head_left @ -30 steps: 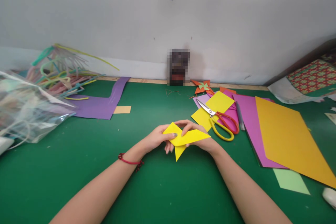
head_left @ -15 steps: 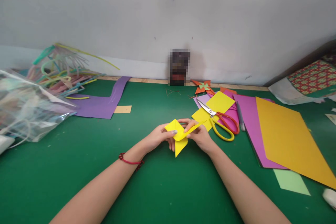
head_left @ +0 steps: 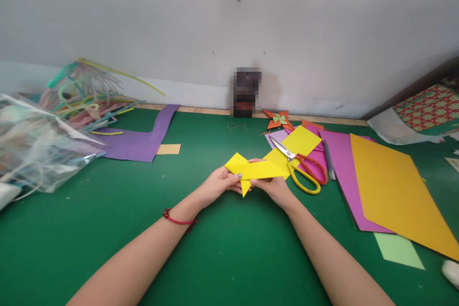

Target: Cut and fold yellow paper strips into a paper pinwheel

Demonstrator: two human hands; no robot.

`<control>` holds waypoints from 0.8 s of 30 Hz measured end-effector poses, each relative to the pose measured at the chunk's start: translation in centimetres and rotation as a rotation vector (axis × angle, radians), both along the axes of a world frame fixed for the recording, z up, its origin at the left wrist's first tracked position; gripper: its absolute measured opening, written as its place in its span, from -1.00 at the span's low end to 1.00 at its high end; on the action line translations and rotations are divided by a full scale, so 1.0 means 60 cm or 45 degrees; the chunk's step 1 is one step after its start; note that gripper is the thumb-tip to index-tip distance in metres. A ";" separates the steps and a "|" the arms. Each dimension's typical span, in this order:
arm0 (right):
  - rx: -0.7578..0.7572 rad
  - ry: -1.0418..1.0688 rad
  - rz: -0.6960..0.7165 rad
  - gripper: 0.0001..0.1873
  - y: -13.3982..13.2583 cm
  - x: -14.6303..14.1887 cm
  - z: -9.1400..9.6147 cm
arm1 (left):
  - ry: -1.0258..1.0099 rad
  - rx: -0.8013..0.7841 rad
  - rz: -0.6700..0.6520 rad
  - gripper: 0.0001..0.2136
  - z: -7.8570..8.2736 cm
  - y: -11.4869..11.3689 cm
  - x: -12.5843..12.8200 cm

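Observation:
Both hands hold a folded piece of yellow paper (head_left: 256, 169) above the green table, in the middle of the head view. My left hand (head_left: 218, 184) pinches its left part, thumb on top and fingers underneath. My right hand (head_left: 275, 188) is closed on the right side, its thumb at the lower edge and most fingers hidden behind the paper. One flap stretches out to the right, and a pointed tip hangs down between the hands. Just right of my right hand lie scissors (head_left: 294, 155) with one red and one yellow handle, blades slightly apart, on yellow sheets (head_left: 304, 139).
Magenta sheets (head_left: 335, 172), an orange-yellow sheet (head_left: 390, 181), a pale green piece (head_left: 399, 251) and a pen (head_left: 328, 158) lie right. An orange pinwheel-like paper shape (head_left: 278, 119) is at the back. Left are purple paper (head_left: 139, 146) and a plastic bag (head_left: 60, 153) near pipe cleaners (head_left: 86, 110).
The right flap, seen nearly edge-on before, now lies flatter and faces up, reaching right. The lower point has risen a little. Both hands still hold the paper.

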State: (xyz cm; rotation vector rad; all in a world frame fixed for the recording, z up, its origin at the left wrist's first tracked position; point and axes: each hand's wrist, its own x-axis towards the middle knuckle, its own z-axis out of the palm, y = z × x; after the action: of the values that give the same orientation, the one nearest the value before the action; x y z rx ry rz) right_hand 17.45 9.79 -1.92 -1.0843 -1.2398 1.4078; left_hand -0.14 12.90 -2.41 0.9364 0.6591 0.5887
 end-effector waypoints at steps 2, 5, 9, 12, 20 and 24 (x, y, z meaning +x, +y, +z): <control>0.012 -0.060 0.053 -0.46 -0.002 0.001 0.003 | 0.025 0.027 -0.008 -0.57 0.000 -0.001 0.002; 0.044 -0.108 0.081 -0.45 -0.005 -0.001 0.007 | 0.102 0.087 0.015 -0.56 0.002 -0.006 0.007; 0.021 -0.227 0.017 -0.60 -0.008 -0.012 0.004 | 0.144 0.156 0.034 -0.57 0.003 -0.012 0.010; -0.036 -0.227 -0.040 -0.70 -0.008 -0.018 -0.004 | 0.146 0.169 0.020 -0.59 0.002 -0.014 0.011; -0.254 -0.027 0.018 -0.67 -0.007 -0.013 -0.009 | 0.132 0.190 -0.169 -0.67 0.011 -0.013 0.008; -0.259 -0.056 0.077 -0.66 -0.006 -0.009 -0.001 | 0.103 0.188 -0.244 -0.67 0.019 -0.011 0.004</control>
State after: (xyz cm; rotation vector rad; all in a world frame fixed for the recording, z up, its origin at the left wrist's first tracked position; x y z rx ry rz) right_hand 16.91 9.40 -1.97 -1.2297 -1.1881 1.5904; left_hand 0.09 12.23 -1.25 1.1525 0.5953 0.4346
